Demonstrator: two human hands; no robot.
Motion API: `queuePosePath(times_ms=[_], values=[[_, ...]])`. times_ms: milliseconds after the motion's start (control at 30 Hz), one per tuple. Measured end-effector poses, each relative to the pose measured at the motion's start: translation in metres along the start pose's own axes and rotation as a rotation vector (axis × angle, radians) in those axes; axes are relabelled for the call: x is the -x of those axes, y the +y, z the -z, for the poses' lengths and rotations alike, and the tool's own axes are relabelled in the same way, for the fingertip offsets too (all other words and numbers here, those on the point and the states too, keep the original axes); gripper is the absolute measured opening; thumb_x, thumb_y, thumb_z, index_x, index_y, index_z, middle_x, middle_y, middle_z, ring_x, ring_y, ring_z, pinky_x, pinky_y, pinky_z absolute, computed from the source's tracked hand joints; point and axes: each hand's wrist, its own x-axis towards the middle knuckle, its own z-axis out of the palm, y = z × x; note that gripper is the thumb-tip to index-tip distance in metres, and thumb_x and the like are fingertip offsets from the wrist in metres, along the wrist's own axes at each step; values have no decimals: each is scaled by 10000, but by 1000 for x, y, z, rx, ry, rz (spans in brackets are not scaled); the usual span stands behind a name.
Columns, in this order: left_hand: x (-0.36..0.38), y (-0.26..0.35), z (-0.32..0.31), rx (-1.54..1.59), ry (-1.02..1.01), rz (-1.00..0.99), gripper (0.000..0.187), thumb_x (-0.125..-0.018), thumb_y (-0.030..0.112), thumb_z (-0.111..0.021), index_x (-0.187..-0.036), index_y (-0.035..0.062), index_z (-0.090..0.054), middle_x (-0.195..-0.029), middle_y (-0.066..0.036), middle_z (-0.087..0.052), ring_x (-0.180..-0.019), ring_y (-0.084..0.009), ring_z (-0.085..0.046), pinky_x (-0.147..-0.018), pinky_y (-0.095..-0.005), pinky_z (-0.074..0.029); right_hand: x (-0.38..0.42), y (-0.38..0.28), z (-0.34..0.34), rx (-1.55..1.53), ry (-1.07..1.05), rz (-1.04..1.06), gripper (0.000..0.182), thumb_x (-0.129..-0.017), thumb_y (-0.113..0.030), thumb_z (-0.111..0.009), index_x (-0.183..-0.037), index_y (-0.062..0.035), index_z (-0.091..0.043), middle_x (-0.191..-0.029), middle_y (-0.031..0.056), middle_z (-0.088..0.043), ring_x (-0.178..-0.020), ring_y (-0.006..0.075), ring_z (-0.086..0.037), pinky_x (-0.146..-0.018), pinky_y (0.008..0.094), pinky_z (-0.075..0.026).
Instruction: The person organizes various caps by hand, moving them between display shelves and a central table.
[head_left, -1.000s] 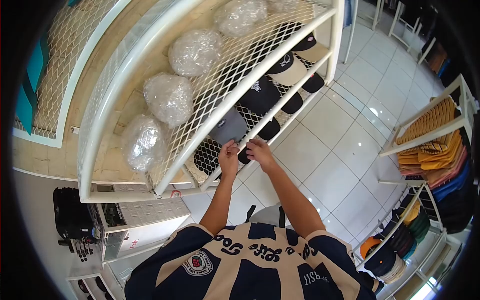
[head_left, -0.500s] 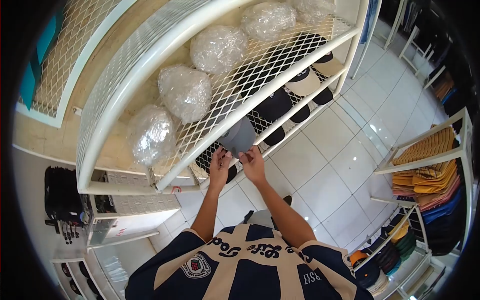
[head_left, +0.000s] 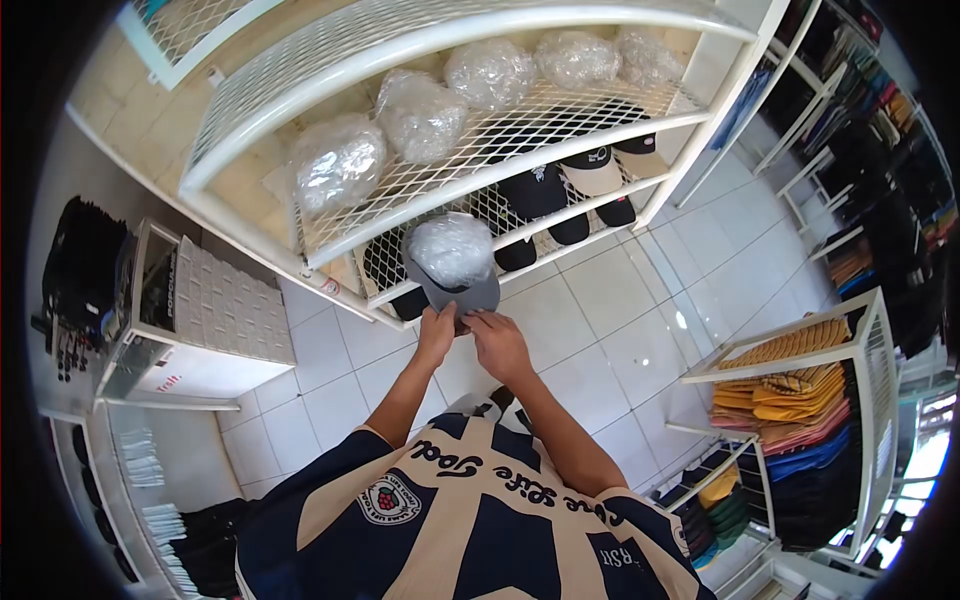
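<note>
White wire-mesh shelving unit (head_left: 480,110) across the upper half, standing on a pale tiled floor (head_left: 640,330). To the right, a second white rack (head_left: 870,330) with folded garments (head_left: 790,390) stacked in yellow, orange, pink and blue. At left, a white box-like cabinet (head_left: 215,310) with dark items (head_left: 80,270) hanging just beside it. On the upper mesh shelf, a row of plastic-wrapped bundles (head_left: 420,110), lying side by side. On the shelf below, a line of dark and beige caps (head_left: 560,180), brims outward. Lower centre, a navy and cream striped shirt (head_left: 470,520) with lettering, both bare forearms reaching forward from it. Just in front of the lower shelf edge and clear of it, a grey cap (head_left: 455,285), crown stuffed with clear crinkled plastic, brim toward the wearer, held out over the floor. Left hand (head_left: 437,328) closed on the near-left edge of the brim, thumb on top. Right hand (head_left: 497,340) closed on the near-right edge of the same brim, fingers curled beneath; hands close together, almost touching.
</note>
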Motion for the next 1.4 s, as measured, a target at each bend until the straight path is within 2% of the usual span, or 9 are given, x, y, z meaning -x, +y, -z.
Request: queuePosePath(times_ms=[100,233,467,667,733,967,1067,1267,1400], values=[[20,-9,-4,-50,8,-95,269,-956,188,-492,-1016,-55,-588,-901,-125,-643,-703,-211,-651,-593,-323,-589,8,-13,33,-47,165,-102,379,-745,-64,-665,-1121,-65,-615,-1087,135,-642,-1014,309,-605,-905,400,-461],[73,-2,-12,-287,-110,-163,328,-956,234,-492,-936,-77,-594,-730,-143,-636,-618,-217,-644,-510,-326,-520,8,-30,82,218,144,-116,748,-684,-162,-753,-1369,-143,-455,-1374,237,-407,-1237,421,-424,-989,475,-389],[111,-5,-9,-541,-182,-298,304,-944,244,-501,-1021,-34,-598,-700,-171,-622,-669,-293,-629,-661,-388,-477,40,-24,94,357,-26,-241,903,-632,-285,-792,-1433,-229,-377,-1450,256,-285,-1286,499,-324,-1025,564,-326],[121,7,-4,-559,-304,-291,314,-938,254,-520,-998,-36,-622,-737,-210,-623,-697,-327,-622,-684,-382,-478,49,1,92,127,141,-129,807,-650,-197,-763,-1389,-197,-438,-1350,266,-431,-1212,442,-447,-977,483,-415],[120,8,-4,-612,-230,-380,309,-927,262,-533,-980,-25,-634,-770,-220,-637,-717,-358,-624,-700,-390,-478,48,6,95,60,142,-124,671,-681,-98,-719,-1319,-140,-514,-1210,226,-571,-1102,380,-559,-942,424,-456],[103,-5,-1,-714,-47,-392,312,-910,282,-541,-1004,0,-634,-811,-237,-643,-791,-406,-618,-726,-413,-480,38,24,102,-82,83,-113,454,-732,-1,-659,-1175,-94,-633,-1109,136,-652,-933,279,-650,-756,328,-538],[97,-10,4,-610,-37,-387,280,-892,234,-581,-1035,0,-633,-829,-225,-655,-788,-364,-640,-742,-386,-488,29,26,101,-222,122,-230,267,-771,-9,-651,-1012,-109,-713,-987,119,-694,-760,236,-670,-616,288,-536],[74,-33,20,-324,-150,-496,329,-843,105,-672,-1130,-36,-593,-901,-109,-688,-785,-192,-629,-731,-315,-499,18,28,88,-198,74,-231,233,-777,-20,-659,-987,-103,-719,-959,106,-703,-714,205,-670,-616,286,-537],[79,-10,26,-209,-185,-170,349,-825,88,-671,-1140,-40,-591,-923,-133,-685,-820,-201,-639,-777,-314,-499,13,22,87,-262,90,-271,201,-777,-23,-659,-956,-87,-724,-924,108,-707,-676,189,-664,-606,285,-532]])
